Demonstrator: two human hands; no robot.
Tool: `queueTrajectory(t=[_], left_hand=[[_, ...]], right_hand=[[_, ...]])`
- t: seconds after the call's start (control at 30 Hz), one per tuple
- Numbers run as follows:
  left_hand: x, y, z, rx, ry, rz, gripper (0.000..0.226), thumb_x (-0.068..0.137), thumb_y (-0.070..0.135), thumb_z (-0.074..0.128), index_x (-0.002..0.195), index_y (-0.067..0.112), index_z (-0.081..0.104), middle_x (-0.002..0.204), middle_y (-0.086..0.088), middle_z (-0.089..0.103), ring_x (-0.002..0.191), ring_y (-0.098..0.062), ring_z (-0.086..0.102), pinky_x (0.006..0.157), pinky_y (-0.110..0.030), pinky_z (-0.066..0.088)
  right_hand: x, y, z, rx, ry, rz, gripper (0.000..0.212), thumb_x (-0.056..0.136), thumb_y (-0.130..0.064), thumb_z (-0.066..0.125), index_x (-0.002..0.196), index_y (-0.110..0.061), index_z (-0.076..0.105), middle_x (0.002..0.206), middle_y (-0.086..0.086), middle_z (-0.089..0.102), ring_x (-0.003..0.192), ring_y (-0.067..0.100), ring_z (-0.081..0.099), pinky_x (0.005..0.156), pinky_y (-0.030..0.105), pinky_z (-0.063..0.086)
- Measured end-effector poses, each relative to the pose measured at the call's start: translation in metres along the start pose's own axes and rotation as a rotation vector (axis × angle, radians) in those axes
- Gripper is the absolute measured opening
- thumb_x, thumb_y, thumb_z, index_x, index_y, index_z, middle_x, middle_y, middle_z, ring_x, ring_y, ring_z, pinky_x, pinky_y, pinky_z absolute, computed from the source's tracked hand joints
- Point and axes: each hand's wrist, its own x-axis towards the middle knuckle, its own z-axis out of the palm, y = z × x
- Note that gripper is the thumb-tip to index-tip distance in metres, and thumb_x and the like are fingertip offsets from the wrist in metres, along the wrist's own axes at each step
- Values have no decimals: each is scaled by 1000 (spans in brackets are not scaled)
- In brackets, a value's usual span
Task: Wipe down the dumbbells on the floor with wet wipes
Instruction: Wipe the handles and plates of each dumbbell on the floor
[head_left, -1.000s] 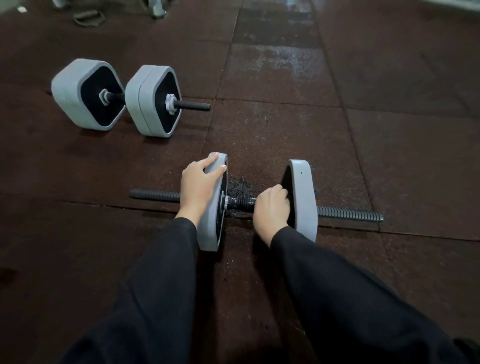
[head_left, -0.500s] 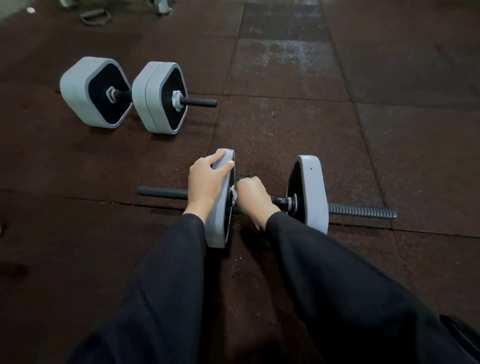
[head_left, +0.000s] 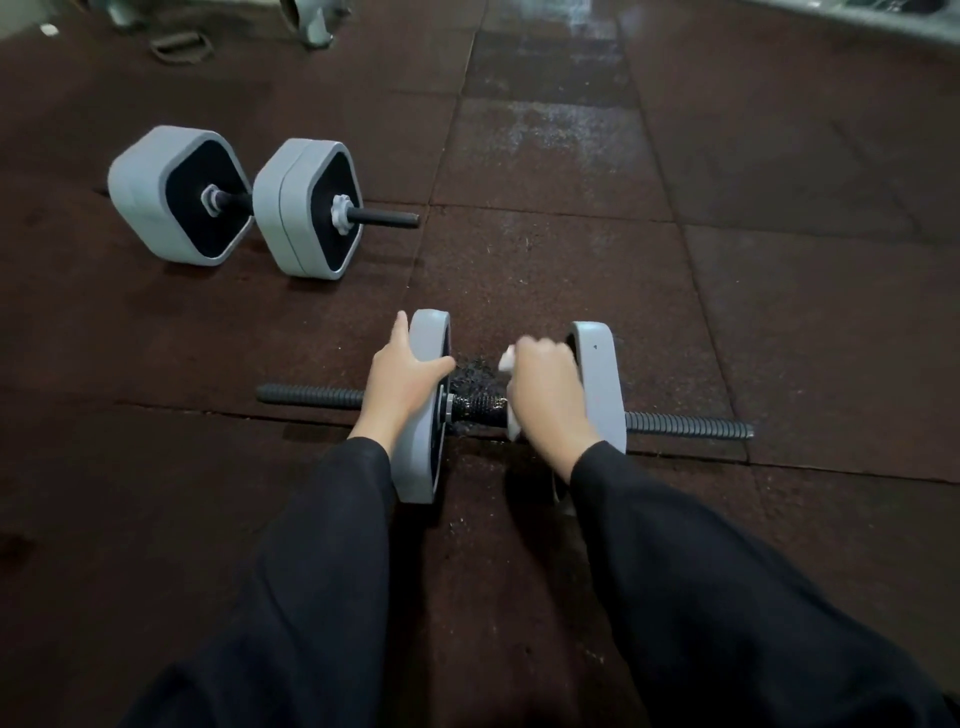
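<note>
A grey-plated dumbbell with black threaded bar (head_left: 685, 423) is lying left-to-right on the floor; the left hand (head_left: 402, 379) is gripping its left plate (head_left: 423, 415), while the right hand (head_left: 545, 389) is clutching a white wet wipe (head_left: 506, 361) around the handle.

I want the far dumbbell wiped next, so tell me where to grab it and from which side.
Judging by its pose, take the far dumbbell by the bare black bar stub that sticks out to the right of its right weight. Come at it from above and from the right, where the floor beside it is open. The short handle between the two thick weights looks too cramped for a hand.
</note>
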Motion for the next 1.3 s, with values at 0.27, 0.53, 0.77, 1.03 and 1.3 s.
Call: queueTrajectory(t=[0.27, 0.53, 0.77, 1.03, 1.3], left_hand=[[-36, -12, 8, -59, 89, 96, 67, 86, 20, 55, 144, 16, 21, 137, -11, 45, 120, -29, 47, 89, -35, 39], [-74, -26, 17, -110, 187, 135, 71, 87, 18, 54, 146, 18, 16, 146, -6, 36, 129, -25, 39, 102, -37, 38], [-123, -49, 31, -146, 337, 201, 70, 86, 18, 59, 145, 16, 21, 147, -5, 35, 132, -22, 38, 97, -20, 31], [-161, -85, 54, -180, 551, 296, 59, 73, 37, 58, 123, 13, 37, 118, -29, 47, 112, -40, 50, 92, -50, 46], [-182, -116, 76, -225, 608, 217, 56, 71, 33, 58, 119, 12, 35, 110, -33, 46, 105, -39, 50, 88, -48, 45]], right_hand=[[-21, 77, -58, 93, 485, 254, 28, 83, 8, 40, 102, -1, 60, 104, 22, 53, 93, 38, 52, 72, 38, 39], [-58, 83, 5, 338, 172, 283, 63, 70, -70, 58, 82, -8, 54, 88, 6, 51, 92, 22, 46, 77, 33, 37], [-112, 77, 27, 503, 417, 181, 51, 72, -35, 58, 116, -8, 52, 106, 6, 48, 95, 10, 35, 81, 18, 27], [-161, 96, 60, 483, 601, 54, 60, 75, -34, 57, 122, 0, 43, 101, 18, 45, 99, 8, 34, 88, 27, 35], [-191, 113, 82, 486, 611, 4, 57, 75, -30, 57, 120, 2, 41, 110, 8, 42, 102, 10, 36, 96, 15, 32]])
